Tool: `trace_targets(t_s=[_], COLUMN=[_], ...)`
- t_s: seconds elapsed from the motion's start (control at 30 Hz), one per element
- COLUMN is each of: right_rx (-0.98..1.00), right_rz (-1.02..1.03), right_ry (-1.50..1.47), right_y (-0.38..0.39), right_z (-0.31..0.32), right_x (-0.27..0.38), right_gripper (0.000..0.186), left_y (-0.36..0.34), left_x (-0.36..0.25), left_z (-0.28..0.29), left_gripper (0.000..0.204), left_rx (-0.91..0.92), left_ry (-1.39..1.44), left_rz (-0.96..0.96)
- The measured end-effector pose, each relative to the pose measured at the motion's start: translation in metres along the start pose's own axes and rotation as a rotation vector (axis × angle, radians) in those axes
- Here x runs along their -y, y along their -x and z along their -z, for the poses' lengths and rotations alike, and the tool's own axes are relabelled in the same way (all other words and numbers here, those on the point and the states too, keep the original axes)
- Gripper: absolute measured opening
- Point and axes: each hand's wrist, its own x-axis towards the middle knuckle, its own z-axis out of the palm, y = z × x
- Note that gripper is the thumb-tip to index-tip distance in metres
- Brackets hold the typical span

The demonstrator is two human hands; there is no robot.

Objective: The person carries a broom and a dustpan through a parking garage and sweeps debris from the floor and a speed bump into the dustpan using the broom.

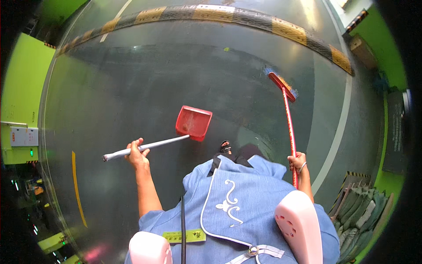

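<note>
My left hand (pixel 138 155) is closed around the grey handle (pixel 159 144) of a red dustpan (pixel 193 121), which is held out ahead of me, left of centre. My right hand (pixel 297 162) grips the red pole (pixel 289 121) of a broom; its red head (pixel 282 86), with blue and orange bristles, rests on the floor ahead to the right. One sandaled foot (pixel 225 147) shows below the dustpan, past my blue top.
A yellow-and-black bump (pixel 250 20) crosses the dark floor (pixel 110 88) ahead. Green walls (pixel 24 79) line both sides. A small board (pixel 24 137) hangs at left. At lower right stands a stack of dark green sacks (pixel 358 211).
</note>
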Motion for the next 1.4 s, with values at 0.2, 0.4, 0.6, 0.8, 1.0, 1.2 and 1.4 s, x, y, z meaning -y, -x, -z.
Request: trace_targets(t_s=[0.2,0.4,0.6,0.8,1.0,1.2,1.4], right_rx=[0.057,0.058,0.191,0.304,0.150,0.378,0.535], right_rz=[-0.011,0.058,0.169,0.243,0.452,0.421,0.564], right_ry=[0.117,0.447,0.452,0.628,1.248,1.351,1.165], right_y=[-0.061,-0.153,-0.278,-0.334,-0.351,-0.333,-0.394], right_z=[0.001,-0.005,-0.077,-0.180,-0.264,-0.338,-0.479], right_x=[0.030,0.119,0.266,0.374,0.418,0.422,0.475], right_gripper=[0.012,0.013,0.018,0.020,0.020,0.023,0.028], left_y=[-0.009,-0.022,-0.045,-0.071,-0.145,-0.203,-0.275], left_x=[-0.001,-0.001,-0.017,-0.032,-0.048,-0.063,-0.094], left_z=[-0.031,-0.081,-0.152,-0.180,-0.216,-0.221,-0.269], left_gripper=[0.007,0.010,0.010,0.015,0.011,0.008,0.010], left_rx=[-0.045,-0.198,-0.358,-0.476,-0.498,-0.475,-0.392], left_ry=[0.036,0.039,0.111,0.165,0.126,0.120,0.108], left_rz=[-0.010,0.017,0.008,-0.022,0.017,0.117,0.040])
